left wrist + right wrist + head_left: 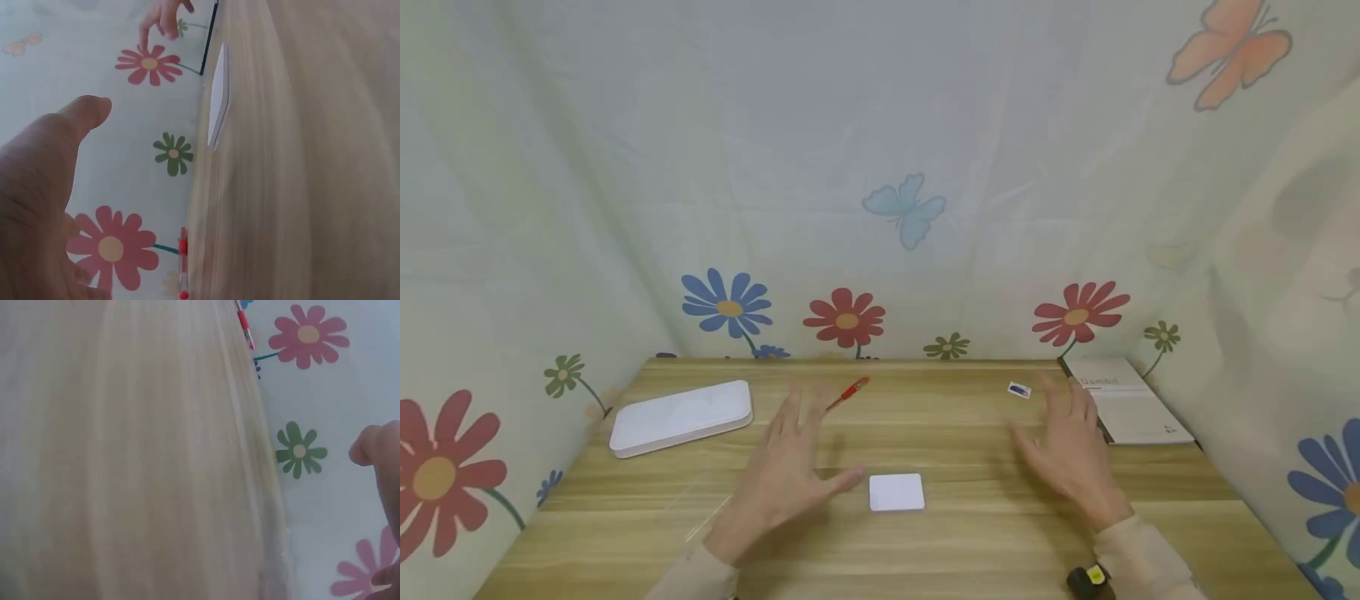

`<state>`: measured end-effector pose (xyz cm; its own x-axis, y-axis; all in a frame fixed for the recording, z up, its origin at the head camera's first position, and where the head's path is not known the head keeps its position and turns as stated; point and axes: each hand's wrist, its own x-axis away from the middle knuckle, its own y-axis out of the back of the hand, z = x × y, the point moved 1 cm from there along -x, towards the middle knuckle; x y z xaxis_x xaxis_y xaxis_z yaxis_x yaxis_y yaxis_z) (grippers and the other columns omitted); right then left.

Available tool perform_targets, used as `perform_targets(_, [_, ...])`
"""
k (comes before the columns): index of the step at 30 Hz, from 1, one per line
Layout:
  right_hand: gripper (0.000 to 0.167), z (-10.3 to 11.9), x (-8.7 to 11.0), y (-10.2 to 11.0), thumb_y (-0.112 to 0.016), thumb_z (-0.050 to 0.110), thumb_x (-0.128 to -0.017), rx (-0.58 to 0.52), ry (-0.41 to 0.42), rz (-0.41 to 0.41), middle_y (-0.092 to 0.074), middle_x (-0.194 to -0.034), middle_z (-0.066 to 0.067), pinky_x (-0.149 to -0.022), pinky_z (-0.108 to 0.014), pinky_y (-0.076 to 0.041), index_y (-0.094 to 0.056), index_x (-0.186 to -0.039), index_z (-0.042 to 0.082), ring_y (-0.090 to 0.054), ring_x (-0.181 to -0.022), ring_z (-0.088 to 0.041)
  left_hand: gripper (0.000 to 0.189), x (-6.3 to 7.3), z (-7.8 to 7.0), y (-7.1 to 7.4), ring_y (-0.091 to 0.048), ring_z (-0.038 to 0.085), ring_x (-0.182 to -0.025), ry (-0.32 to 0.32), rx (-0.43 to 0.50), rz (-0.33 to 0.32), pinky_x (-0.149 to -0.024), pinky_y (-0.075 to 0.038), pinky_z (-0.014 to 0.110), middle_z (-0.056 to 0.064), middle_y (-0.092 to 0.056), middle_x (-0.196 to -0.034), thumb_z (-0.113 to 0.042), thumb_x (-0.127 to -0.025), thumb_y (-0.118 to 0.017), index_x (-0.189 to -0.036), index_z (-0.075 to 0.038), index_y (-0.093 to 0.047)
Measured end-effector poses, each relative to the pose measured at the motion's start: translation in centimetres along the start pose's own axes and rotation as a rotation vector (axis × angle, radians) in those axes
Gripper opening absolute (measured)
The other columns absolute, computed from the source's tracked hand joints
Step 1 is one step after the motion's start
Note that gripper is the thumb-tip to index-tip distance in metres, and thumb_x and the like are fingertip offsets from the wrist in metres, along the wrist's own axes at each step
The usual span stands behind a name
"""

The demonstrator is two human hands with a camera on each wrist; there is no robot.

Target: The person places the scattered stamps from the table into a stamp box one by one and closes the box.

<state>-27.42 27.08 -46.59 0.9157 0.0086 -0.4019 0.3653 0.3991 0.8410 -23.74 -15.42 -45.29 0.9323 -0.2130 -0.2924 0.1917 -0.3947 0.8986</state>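
My left hand (782, 471) is over the left half of the table, fingers spread and thumb out, holding nothing. Just right of its thumb lies a small white rectangular block (897, 492), low and flat, its thickness showing in the left wrist view. Beyond the left fingertips is a red pen (847, 393). My right hand (1067, 450), slightly blurred, holds nothing, with its fingers extended and thumb apart. Near its fingertips are a small white piece with a blue mark (1019, 390) and a pale notebook (1123, 400). The right wrist view shows that hand's thumb (369, 447).
A long white case (681, 418) lies at the table's back left. A dark object with a yellow label (1087, 579) is by the right sleeve. Behind the wooden table (970, 542) hangs a pale curtain (775, 167) printed with flowers and butterflies.
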Motion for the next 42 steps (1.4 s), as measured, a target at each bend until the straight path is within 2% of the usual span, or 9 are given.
perform_targets(7, [0.084, -3.1, -0.6, -1.0, -0.078, 0.024, -0.103, -0.352, -0.101, -0.088, -0.044, -0.149, -0.037, -0.108, -0.068, -0.043, -0.031, -0.169, 0.003, -0.046, -0.137, -0.054, 0.11, 0.4, -0.8, -0.4, -0.043, 0.044, -0.16, -0.034, 0.175, 0.042, -0.119, -0.041, 0.072, 0.013, -0.039, -0.178, -0.079, -0.089, -0.076, -0.176, -0.024, -0.035])
perform_targets(12, [0.07, -5.2, -0.2, -1.5, -0.069, 0.016, -0.109, -0.568, -0.171, -0.087, -0.048, -0.149, -0.03, -0.103, -0.026, -0.046, -0.033, -0.167, -0.001, -0.053, -0.132, -0.042, 0.094, 0.8, -0.7, -1.8, -0.049, 0.039, -0.155, -0.036, 0.233, 0.065, -0.12, -0.042, 0.07, 0.008, -0.053, -0.169, -0.069, -0.091, -0.082, -0.168, -0.025, -0.05])
perform_targets(14, [0.067, -5.9, -0.1, -1.6, -0.066, 0.017, -0.111, -0.601, -0.208, -0.078, -0.051, -0.148, -0.028, -0.095, -0.012, -0.043, -0.034, -0.167, -0.001, -0.058, -0.126, -0.023, 0.091, 1.0, -0.7, -2.6, -0.052, 0.036, -0.152, -0.049, 0.243, 0.079, -0.121, -0.044, 0.066, 0.006, -0.057, -0.163, -0.068, -0.091, -0.082, -0.164, -0.022, -0.055])
perform_targets(16, [0.065, -6.3, -0.1, -1.7, -0.065, 0.019, -0.113, -0.616, -0.233, -0.065, -0.054, -0.146, -0.026, -0.089, -0.007, -0.042, -0.034, -0.167, -0.001, -0.058, -0.116, -0.005, 0.09, 1.1, -0.7, -3.3, -0.055, 0.034, -0.147, -0.059, 0.242, 0.091, -0.12, -0.046, 0.062, 0.006, -0.061, -0.157, -0.069, -0.089, -0.082, -0.161, -0.02, -0.059])
perform_targets(19, [0.064, -6.6, -0.1, -1.8, -0.065, 0.021, -0.113, -0.617, -0.243, -0.05, -0.058, -0.142, -0.025, -0.085, -0.007, -0.044, -0.036, -0.166, 0.0, -0.053, -0.103, 0.012, 0.091, 1.2, -0.7, -3.9, -0.056, 0.033, -0.144, -0.064, 0.253, 0.108, -0.119, -0.046, 0.062, 0.006, -0.063, -0.153, -0.071, -0.087, -0.082, -0.159, -0.02, -0.061])
perform_targets(20, [0.064, -6.6, -0.1, -1.8, -0.065, 0.021, -0.113, -0.619, -0.24, -0.045, -0.058, -0.142, -0.025, -0.084, -0.008, -0.045, -0.036, -0.166, -0.001, -0.053, -0.101, 0.013, 0.092, 1.2, -0.7, -4.1, -0.056, 0.033, -0.144, -0.062, 0.254, 0.111, -0.119, -0.046, 0.062, 0.005, -0.063, -0.152, -0.073, -0.086, -0.082, -0.158, -0.02, -0.062])
perform_targets(30, [0.061, -6.9, -0.6, -2.3, -0.072, 0.02, -0.11, -0.627, -0.215, -0.05, -0.06, -0.137, -0.026, -0.081, -0.011, -0.048, -0.044, -0.161, 0.0, -0.058, -0.097, 0.011, 0.086, 1.4, 0.9, -5.7, -0.051, 0.025, -0.138, -0.166, 0.304, 0.114, -0.117, -0.039, 0.064, -0.004, -0.063, -0.142, -0.074, -0.075, -0.092, -0.145, -0.027, -0.073])
perform_targets(38, [0.059, -7.1, -1.9, -2.9, -0.075, 0.017, -0.108, -0.628, -0.155, -0.038, -0.061, -0.139, -0.029, -0.086, -0.008, -0.048, -0.049, -0.158, -0.002, -0.06, -0.1, 0.011, 0.062, 1.3, 1.0, -6.1, -0.048, 0.026, -0.139, -0.194, 0.287, 0.103, -0.115, -0.036, 0.064, 0.0, -0.061, -0.142, -0.064, -0.081, -0.093, -0.132, -0.033, -0.079])
perform_targets(42, [0.063, -6.9, -2.2, -2.8, -0.076, 0.023, -0.108, -0.585, -0.15, 0.01, -0.061, -0.144, -0.027, -0.088, -0.008, -0.045, -0.048, -0.161, 0.001, -0.062, -0.108, -0.001, 0.055, 1.3, 0.7, -6.0, -0.047, 0.026, -0.138, -0.188, 0.291, 0.113, -0.114, -0.035, 0.062, -0.002, -0.06, -0.141, -0.062, -0.081, -0.094, -0.129, -0.038, -0.079])
